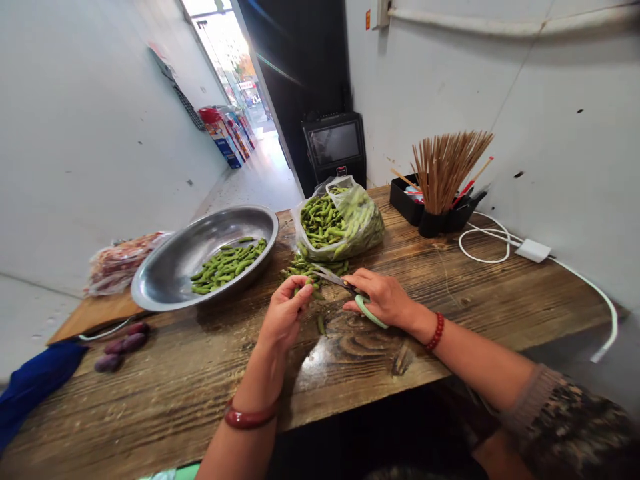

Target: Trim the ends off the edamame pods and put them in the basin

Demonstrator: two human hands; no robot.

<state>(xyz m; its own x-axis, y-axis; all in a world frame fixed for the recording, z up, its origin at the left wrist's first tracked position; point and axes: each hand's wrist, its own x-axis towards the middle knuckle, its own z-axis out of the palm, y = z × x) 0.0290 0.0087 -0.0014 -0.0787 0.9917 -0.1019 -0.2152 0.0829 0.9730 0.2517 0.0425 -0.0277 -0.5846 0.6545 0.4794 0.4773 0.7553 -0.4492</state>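
Between the fingertips of my left hand [286, 312] is a green edamame pod [311, 285], partly hidden by the fingers. My right hand [383, 297] grips a pair of scissors [367, 312] with pale green handles. Their blades are parted and point left, close to the pod. Just beyond the hands lies a small heap of pods [300, 265] on the wooden table [210, 373], against a clear plastic bag [367, 230] full of pods. One loose pod [321, 325] rests on the wood below my fingers. To the left, a wide metal basin [165, 267] holds more pods [230, 265].
At left are bagged pinkish food [123, 263] on a wooden board [95, 313], several purple oval items [123, 345] and a blue cloth [40, 380]. A black holder [434, 223] with wooden skewers [447, 167] stands back right, beside a white cable [585, 280].
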